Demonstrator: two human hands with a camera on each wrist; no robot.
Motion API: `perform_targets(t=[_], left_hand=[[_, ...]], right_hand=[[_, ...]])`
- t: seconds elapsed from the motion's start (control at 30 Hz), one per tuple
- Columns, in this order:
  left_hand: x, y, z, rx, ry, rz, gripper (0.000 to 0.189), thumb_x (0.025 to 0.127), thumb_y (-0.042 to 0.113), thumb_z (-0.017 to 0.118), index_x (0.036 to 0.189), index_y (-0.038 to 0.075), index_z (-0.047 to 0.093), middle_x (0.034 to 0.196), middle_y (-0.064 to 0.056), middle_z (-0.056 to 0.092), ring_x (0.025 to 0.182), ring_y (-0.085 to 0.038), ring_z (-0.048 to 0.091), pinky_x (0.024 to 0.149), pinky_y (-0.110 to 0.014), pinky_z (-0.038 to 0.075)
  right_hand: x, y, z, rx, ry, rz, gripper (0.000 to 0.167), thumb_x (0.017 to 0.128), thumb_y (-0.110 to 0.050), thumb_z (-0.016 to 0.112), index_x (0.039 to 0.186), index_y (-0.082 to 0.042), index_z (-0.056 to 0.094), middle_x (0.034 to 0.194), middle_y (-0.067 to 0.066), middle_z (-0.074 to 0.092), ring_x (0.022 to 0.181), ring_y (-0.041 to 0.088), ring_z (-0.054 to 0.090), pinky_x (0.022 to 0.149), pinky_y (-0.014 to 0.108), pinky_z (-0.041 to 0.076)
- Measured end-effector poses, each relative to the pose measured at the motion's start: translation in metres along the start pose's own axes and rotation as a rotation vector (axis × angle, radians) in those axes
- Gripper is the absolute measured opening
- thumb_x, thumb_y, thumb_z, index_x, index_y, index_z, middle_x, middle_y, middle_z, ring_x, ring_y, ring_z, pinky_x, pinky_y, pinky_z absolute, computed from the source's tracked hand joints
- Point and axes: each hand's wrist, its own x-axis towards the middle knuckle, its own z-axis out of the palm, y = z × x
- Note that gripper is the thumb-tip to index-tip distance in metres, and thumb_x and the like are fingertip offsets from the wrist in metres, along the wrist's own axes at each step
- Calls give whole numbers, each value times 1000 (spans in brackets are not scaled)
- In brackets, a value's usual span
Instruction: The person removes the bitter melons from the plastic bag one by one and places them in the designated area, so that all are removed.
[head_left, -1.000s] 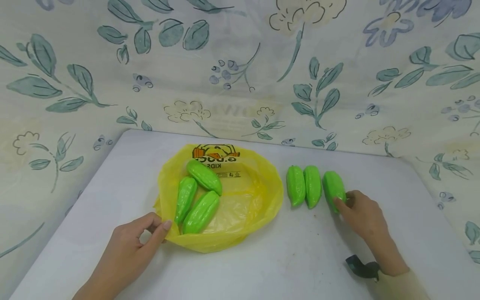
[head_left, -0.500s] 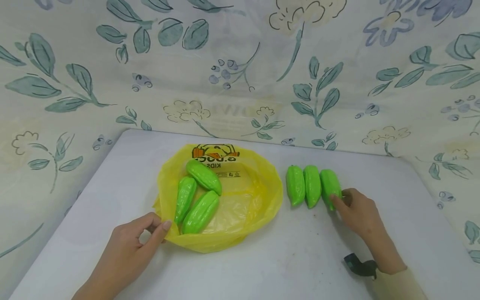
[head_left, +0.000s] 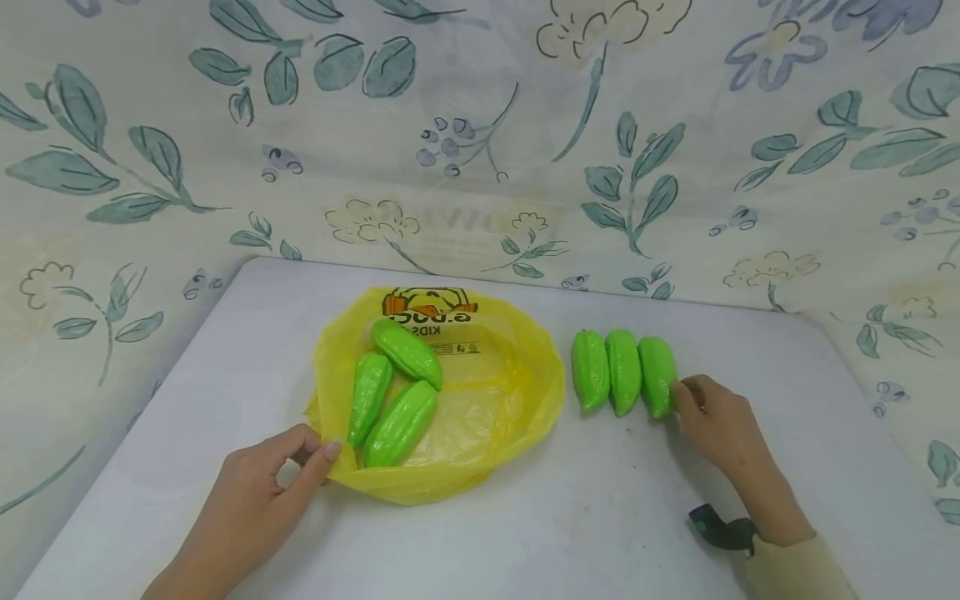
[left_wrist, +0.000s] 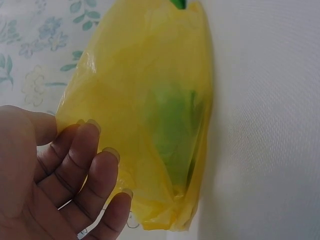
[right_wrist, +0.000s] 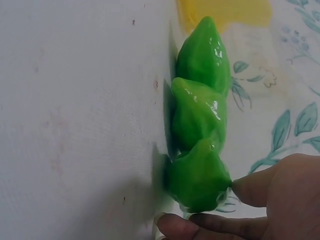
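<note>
My left hand (head_left: 262, 492) pinches the near left rim of a yellow plastic bag (head_left: 517, 417) between thumb and fingers; the left wrist view has this hand (left_wrist: 75, 175) against the bag's side (left_wrist: 120, 100). Its mouth stands wide, with three glossy, ridged, green vegetable-shaped pieces (head_left: 401, 425) inside. To its right, three similar green pieces lie side by side in a row. At the rightmost piece (head_left: 657, 379) is my right hand (head_left: 720, 421), thumb tip at its side. In the right wrist view, the thumb touches that piece (right_wrist: 197, 180), fingers loosely bent beside it.
The row's left (head_left: 591, 371) and middle (head_left: 624, 371) green pieces lie close to the bag. Under everything is a white table (head_left: 525, 542), with a flower-patterned cloth (head_left: 480, 208) rising behind it. A dark strap end (head_left: 722, 529) juts out at my right wrist.
My right hand has slid the rightmost green piece left against its neighbour. The thumb has shifted from on top of it to its right edge. My left hand keeps its pinch on the bag.
</note>
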Motion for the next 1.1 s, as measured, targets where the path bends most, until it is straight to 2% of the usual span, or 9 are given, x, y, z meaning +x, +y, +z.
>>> perform_targets(t=[0.23,0.43,0.57,0.93,1.1], left_hand=[[1,0,-1,3,-28,-42,19,101,19,73,85,24,63,73,14,62,64,-8,50,54,-24,41],[1,0,-1,2,-3,-2,21,100,16,74,85,25,63,72,14,61,64,-7,50,53,-24,41],[1,0,0,-1,11,22,23,99,14,75,84,25,62,72,15,61,65,-5,50,54,-23,40],[1,0,0,2,11,32,23,99,14,75,84,25,61,72,15,61,65,-5,50,54,-23,40],[0,-1,0,3,-1,12,22,99,16,74,84,24,61,72,14,61,63,-6,49,53,-24,40]], right_hand=[[0,-1,1,-12,24,-7,61,113,-42,36,137,12,54,113,27,69,96,36,67,75,48,57],[1,-2,0,-16,23,-7,67,113,-47,34,137,12,53,116,29,68,101,41,67,77,51,57],[1,-3,2,-17,41,-22,63,113,-45,38,136,11,55,118,29,68,104,43,67,79,52,58],[1,-2,2,-16,49,-51,54,114,-36,38,138,10,54,116,29,69,98,39,68,76,48,58],[0,-1,2,-17,43,-55,53,114,-34,36,140,9,53,117,29,68,99,39,67,77,49,57]])
